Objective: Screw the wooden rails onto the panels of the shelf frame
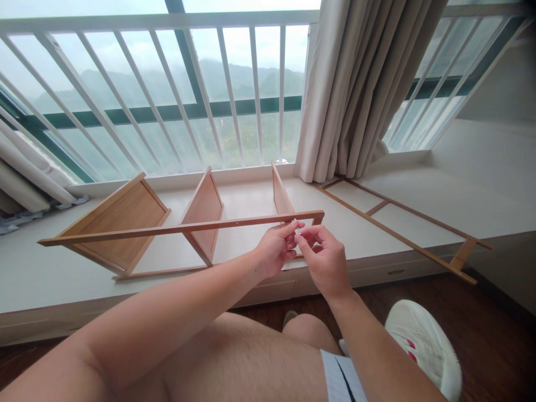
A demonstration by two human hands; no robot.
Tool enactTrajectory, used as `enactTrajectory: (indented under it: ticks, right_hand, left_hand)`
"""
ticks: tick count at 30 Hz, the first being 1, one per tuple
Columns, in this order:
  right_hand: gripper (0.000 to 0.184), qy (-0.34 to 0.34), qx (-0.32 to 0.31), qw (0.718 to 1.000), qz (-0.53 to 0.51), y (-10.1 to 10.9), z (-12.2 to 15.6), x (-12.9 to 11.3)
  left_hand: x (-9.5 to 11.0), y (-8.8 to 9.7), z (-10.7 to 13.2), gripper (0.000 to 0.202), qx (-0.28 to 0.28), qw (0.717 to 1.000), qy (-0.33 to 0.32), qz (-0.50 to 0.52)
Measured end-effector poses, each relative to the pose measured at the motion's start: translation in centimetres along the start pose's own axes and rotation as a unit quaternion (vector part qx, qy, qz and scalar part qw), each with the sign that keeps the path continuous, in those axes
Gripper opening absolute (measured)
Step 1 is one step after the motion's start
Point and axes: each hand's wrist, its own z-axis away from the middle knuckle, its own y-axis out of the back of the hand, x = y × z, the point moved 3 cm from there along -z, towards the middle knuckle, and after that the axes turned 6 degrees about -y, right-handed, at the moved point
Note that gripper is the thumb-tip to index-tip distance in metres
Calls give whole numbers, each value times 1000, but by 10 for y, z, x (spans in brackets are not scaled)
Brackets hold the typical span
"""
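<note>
My left hand (277, 248) and my right hand (329, 259) meet close together beside the right end of a wooden shelf frame (234, 222). Between their fingertips is a small, shiny, pale slim piece (297, 226), too small to name. Both hands are closed in a pinch on it. The frame lies on its side on the white window ledge, its long rail running behind my fingers. Three wooden shelf boards stand on edge in it: a left one (121, 229), a middle one (203, 209) and a right one (282, 192).
A separate ladder-like wooden frame (377, 209) lies on the ledge (473, 173) at the right, one end jutting over the edge. A beige curtain (360, 84) hangs behind it. White railings (167, 22) guard the window. A white shoe (422, 346) is at lower right.
</note>
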Motion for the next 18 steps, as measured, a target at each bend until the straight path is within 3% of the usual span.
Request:
enactTrajectory:
  ticks: [13,18]
  right_hand:
    - [23,-17,18,999,24,3,-1,1]
    - [25,-72,-4,996,-60,-1,-3,4]
  left_hand:
    - [1,0,2,26,15,999,16,40]
    - [1,-2,1,22,15,998,26,54]
